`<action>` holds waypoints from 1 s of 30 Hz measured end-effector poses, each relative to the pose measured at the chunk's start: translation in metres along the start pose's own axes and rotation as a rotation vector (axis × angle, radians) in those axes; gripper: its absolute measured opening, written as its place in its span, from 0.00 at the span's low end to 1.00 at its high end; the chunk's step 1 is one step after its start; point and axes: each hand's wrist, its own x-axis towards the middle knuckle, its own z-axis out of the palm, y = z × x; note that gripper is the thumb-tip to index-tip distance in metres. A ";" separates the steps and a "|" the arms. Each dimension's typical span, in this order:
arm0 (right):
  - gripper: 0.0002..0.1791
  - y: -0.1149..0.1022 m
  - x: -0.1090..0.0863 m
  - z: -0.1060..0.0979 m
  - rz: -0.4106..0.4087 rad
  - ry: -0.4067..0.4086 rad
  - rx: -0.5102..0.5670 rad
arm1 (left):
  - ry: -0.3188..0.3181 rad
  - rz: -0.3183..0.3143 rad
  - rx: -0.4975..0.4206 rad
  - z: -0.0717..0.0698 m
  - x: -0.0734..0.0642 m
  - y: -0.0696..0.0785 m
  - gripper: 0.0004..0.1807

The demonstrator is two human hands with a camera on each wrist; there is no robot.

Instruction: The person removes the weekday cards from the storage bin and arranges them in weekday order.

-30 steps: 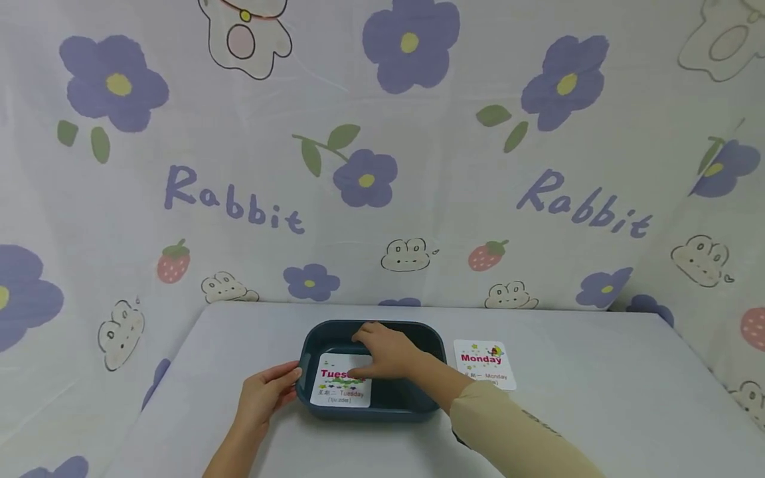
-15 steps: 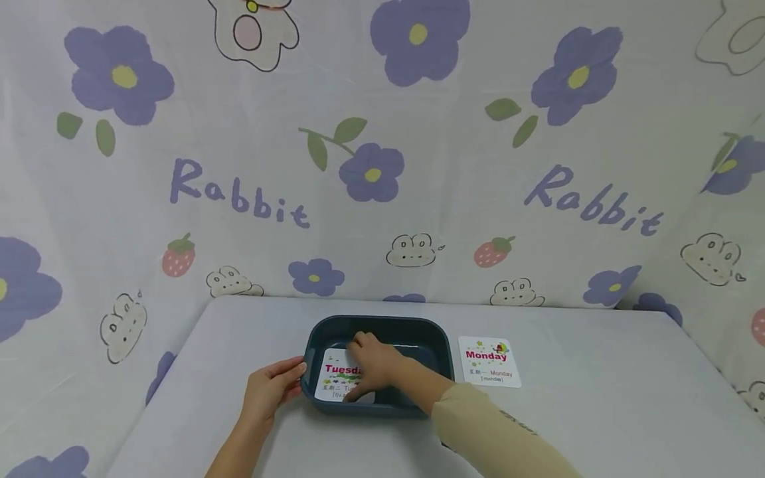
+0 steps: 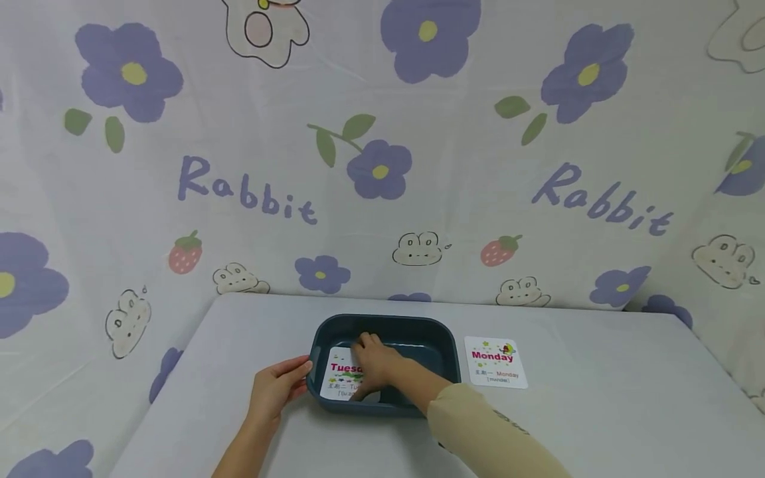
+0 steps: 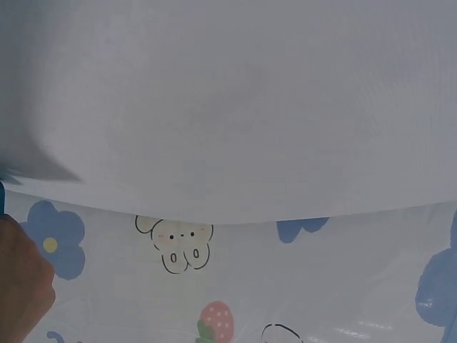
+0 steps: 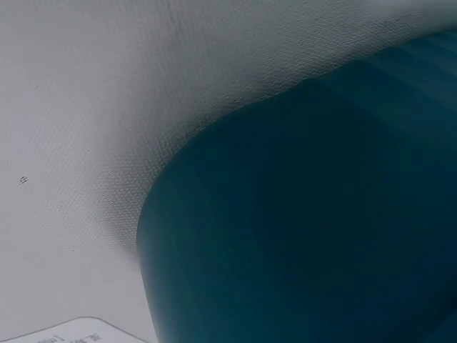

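Note:
A dark blue-green rectangular tray (image 3: 412,409) stands on the white table. At its left end my left hand (image 3: 270,393) grips the rim, thumb on top and fingers around the outside. Inside the tray, on its left side, is a white card printed "Tuesday" (image 3: 339,378). My right hand (image 3: 380,365) reaches in from the right and holds this card across its right part, fingers at the far edge and thumb at the near edge. The palm covers the end of the printed word. In the right wrist view the tray's side (image 5: 300,214) fills most of the picture.
Right of the tray a second white card, printed "Monday" (image 3: 495,362), lies flat on the table (image 3: 597,392). A white cloth (image 3: 454,166) with purple flowers, strawberries and rabbits hangs behind the table.
My right hand has come down onto the Tuesday card, its thumb moving from the middle of the card to the near edge. My left hand stays on the rim; the head view shifts slightly.

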 end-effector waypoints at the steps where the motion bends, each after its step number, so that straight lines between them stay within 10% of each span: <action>1: 0.51 0.000 0.000 0.000 0.001 0.002 0.005 | 0.001 -0.004 0.002 0.001 -0.001 0.001 0.20; 30: 0.52 0.003 0.002 -0.010 -0.057 0.030 0.089 | 0.017 0.008 0.003 0.004 -0.001 -0.002 0.19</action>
